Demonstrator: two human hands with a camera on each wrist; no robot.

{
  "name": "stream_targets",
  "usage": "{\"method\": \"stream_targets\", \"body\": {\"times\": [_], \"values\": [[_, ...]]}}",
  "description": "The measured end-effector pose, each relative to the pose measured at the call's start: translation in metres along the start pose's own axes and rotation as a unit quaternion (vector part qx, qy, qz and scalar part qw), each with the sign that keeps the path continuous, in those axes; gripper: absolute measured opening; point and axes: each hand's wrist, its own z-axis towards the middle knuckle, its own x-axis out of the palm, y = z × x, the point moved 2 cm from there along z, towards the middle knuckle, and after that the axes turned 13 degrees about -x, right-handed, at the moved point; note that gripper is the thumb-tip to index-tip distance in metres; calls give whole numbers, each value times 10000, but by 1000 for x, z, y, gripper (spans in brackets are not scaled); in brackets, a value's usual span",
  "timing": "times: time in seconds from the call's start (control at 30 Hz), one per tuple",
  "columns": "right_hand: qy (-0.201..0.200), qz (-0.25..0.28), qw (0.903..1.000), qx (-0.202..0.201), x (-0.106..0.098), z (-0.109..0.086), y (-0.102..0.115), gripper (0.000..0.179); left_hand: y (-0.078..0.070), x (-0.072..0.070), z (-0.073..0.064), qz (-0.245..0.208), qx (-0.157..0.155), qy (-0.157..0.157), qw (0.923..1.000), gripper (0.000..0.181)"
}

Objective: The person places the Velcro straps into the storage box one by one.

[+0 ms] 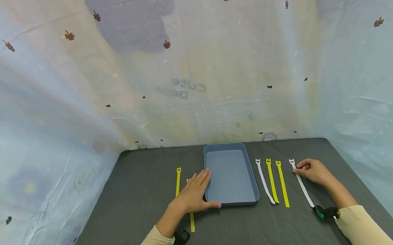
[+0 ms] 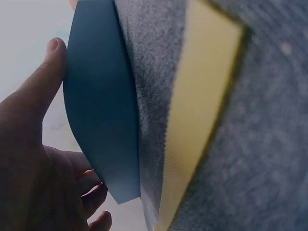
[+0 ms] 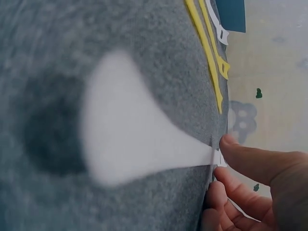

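My left hand [image 1: 194,193] lies against the left side and near corner of a grey-blue rectangular tray [image 1: 230,175], fingers fairly straight and thumb along the front edge. In the left wrist view, the left hand [image 2: 29,154] touches the tray's outer wall [image 2: 101,110]. Between thumb and fingers, my right hand [image 1: 313,172] pinches a white cable strap [image 1: 303,188] near its slotted head. The right wrist view has that white strap [image 3: 130,130] widening toward the camera from the right hand [image 3: 255,180]. Whether its tail lifts off the cloth I cannot tell.
Right of the tray lie another white strap [image 1: 264,182] and two yellow straps [image 1: 272,182], [image 1: 282,185]. Left of it are two more yellow straps, one [image 1: 178,181] farther back and one [image 1: 192,223] partly under the left hand. A patterned curtain [image 1: 197,126] encloses the dark cloth-covered table [image 1: 240,234].
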Motion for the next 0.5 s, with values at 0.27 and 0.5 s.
{"method": "stream_targets", "body": {"times": [0.27,0.5], "values": [[-26,3,9995,315,2,5,-1,30,-1,-2,0,-78,-242,5,9997,120],[-101,-85,9991,396,4,6,2,26,-1,1,1,45,-427,54,9991,121]]}}
